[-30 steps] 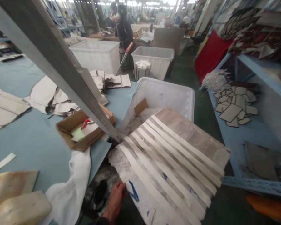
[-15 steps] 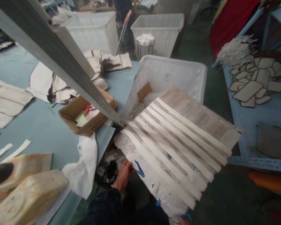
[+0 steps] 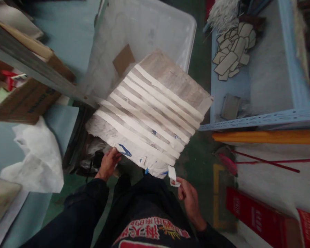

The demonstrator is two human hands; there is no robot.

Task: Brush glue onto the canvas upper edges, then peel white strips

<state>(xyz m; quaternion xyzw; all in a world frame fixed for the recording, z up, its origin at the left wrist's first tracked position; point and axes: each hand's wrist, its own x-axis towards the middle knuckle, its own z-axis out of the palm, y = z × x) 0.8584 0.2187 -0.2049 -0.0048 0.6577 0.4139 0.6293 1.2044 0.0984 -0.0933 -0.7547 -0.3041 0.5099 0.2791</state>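
A blue tabletop runs off toward ten o'clock, a blue shelf toward two, green floor between. Dead ahead at twelve sits a big white bin. Leaning on it is my board, laid with pale strips. A cardboard box lies at nine o'clock. My hands are apart: my left hand grips the board's near edge at seven, my right hand at five pinches a small white scrap beside the board's corner.
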